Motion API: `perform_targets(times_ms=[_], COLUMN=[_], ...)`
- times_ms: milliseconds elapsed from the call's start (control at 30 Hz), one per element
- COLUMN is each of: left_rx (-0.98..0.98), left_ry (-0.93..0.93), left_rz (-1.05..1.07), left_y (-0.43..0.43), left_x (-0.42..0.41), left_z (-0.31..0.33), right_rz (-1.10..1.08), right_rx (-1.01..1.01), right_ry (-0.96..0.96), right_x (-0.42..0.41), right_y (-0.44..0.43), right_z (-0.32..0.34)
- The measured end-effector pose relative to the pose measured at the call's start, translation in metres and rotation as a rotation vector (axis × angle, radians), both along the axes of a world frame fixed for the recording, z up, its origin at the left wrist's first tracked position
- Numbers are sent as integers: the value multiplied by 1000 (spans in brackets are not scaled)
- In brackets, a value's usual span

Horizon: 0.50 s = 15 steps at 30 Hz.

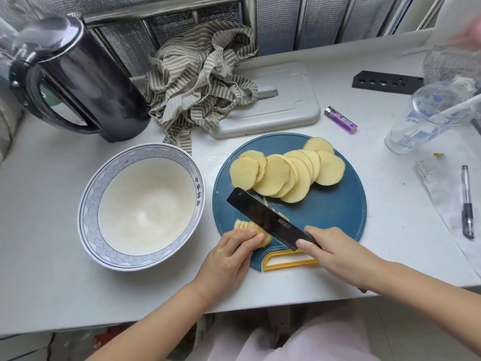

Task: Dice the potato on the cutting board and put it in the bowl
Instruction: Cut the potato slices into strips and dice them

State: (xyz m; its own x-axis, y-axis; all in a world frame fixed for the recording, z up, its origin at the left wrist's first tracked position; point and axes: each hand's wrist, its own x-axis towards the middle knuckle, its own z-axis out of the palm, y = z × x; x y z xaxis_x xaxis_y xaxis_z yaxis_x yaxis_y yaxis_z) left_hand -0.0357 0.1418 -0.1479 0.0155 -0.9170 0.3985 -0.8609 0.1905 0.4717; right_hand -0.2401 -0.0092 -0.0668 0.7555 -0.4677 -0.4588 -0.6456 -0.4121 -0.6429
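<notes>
A round blue cutting board [328,212] with a yellow handle lies in front of me. Several round potato slices [286,173] overlap in a row across its far half. At the board's near left edge my left hand [229,259] presses down on a small stack of cut potato strips [260,234]. My right hand [335,254] grips the handle of a black knife [265,218], whose blade slants over the board right beside the strips. A white bowl [89,212] with a blue patterned rim stands left of the board; nothing is in it.
A black kettle [78,79] stands at the back left, a striped cloth [197,82] and a grey board [283,100] behind the blue one. A purple lighter [340,119], clear plastic cup [426,118], black strip [387,82] and pen [467,201] lie at the right. The table's front edge is near.
</notes>
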Motion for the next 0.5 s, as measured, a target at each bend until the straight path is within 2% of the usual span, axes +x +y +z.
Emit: perform_targets(times_ms=[500], left_rx=[15], left_ry=[43], left_rz=[1], left_y=[-1], left_x=[2], left_z=[0], right_rz=[11], right_rx=[99], right_ry=[86], right_x=[11], right_y=[-14], right_z=[11])
